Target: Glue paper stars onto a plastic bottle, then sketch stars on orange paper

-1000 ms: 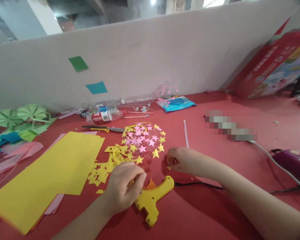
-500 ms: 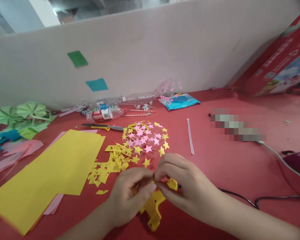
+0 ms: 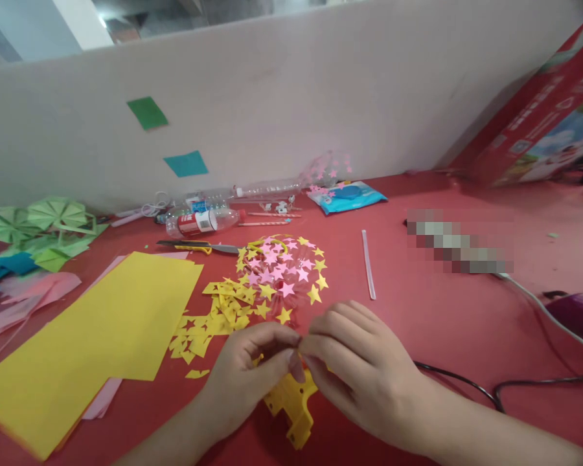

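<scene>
My left hand [image 3: 252, 378] and my right hand [image 3: 362, 375] meet fingertip to fingertip low in the middle of the view. Both are pinched shut on the same tiny piece, which is too small and too covered to make out. Directly beneath them a yellow glue gun [image 3: 291, 401] lies on the red table [image 3: 418, 310], its black cable [image 3: 466, 382] running off to the right. Just beyond the fingers sits a pile of pink and yellow paper stars [image 3: 282, 272], with yellow paper offcuts [image 3: 214, 317] to its left.
A large yellow sheet [image 3: 102, 336] lies on the left, with green folded paper [image 3: 43, 226] behind it. Scissors [image 3: 194, 246], plastic bottles [image 3: 201, 222], a glue stick [image 3: 368, 264] and a wipes pack [image 3: 347, 196] lie farther back. A purple device [image 3: 578, 310] and a red box [image 3: 539, 129] are on the right.
My right hand left the edge of the star pile and came down to meet my left hand over the glue gun. Both now pinch at one spot.
</scene>
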Available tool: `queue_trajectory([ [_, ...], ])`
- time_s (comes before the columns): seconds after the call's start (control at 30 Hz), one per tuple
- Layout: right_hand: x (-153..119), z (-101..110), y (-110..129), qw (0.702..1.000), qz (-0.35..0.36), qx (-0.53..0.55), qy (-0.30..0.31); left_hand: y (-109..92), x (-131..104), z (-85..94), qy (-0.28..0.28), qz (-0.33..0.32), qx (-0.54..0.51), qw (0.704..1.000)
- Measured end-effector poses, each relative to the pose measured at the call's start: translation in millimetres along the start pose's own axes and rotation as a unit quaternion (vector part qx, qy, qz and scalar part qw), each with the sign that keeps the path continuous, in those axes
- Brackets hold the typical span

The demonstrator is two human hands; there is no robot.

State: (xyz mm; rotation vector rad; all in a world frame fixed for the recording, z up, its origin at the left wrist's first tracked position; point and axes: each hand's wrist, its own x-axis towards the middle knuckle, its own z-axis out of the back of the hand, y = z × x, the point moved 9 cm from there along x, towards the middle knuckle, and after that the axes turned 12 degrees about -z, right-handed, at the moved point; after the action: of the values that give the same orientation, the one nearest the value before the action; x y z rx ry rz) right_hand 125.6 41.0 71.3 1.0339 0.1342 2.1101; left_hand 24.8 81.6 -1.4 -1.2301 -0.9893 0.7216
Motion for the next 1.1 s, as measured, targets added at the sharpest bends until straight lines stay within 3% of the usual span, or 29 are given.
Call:
queue_trajectory([
  [0.07,0.7,2.2,-1.8,0.999,-0.027,0.038,0.000,-7.0,0.2,0.0,-0.001,-0.025,0.051,0.998],
  [0.17,2.2,1.9,-8.0,0.990,-0.086,0.112,0.020,-27.7,-1.5,-1.5,0.003,-0.127,0.162,0.979],
  [0.27,1.8,0.7,-8.1,0.986,-0.097,0.133,0.030,-50.1,-6.6,-2.5,-0.009,-0.235,0.258,0.937],
  [0.4,-0.5,-2.4,-4.6,0.988,-0.079,0.124,0.051,-72.7,-14.0,-3.3,-0.006,-0.329,0.321,0.888],
  [0.5,-2.9,-11.9,-1.8,0.987,-0.066,0.089,0.115,-87.6,-21.5,6.3,-0.032,-0.384,0.358,0.851],
  [0.6,-10.4,-30.5,-5.5,0.975,-0.064,-0.017,0.211,-95.8,-27.4,35.0,-0.150,-0.393,0.386,0.821],
  [0.7,-19.8,-45.8,-9.5,0.958,-0.033,-0.126,0.256,-94.4,-29.4,57.3,-0.239,-0.389,0.388,0.801],
  [0.83,-28.2,-59.2,-9.4,0.948,-0.004,-0.153,0.278,-84.5,-19.6,72.8,-0.266,-0.368,0.371,0.810],
  [0.97,-32.0,-63.2,-7.6,0.945,0.007,-0.155,0.287,-81.1,-18.2,96.2,-0.334,-0.365,0.323,0.807],
  [1.1,-35.2,-66.1,-9.8,0.934,-0.007,-0.142,0.328,-74.2,-15.6,110.1,-0.357,-0.351,0.240,0.831],
])
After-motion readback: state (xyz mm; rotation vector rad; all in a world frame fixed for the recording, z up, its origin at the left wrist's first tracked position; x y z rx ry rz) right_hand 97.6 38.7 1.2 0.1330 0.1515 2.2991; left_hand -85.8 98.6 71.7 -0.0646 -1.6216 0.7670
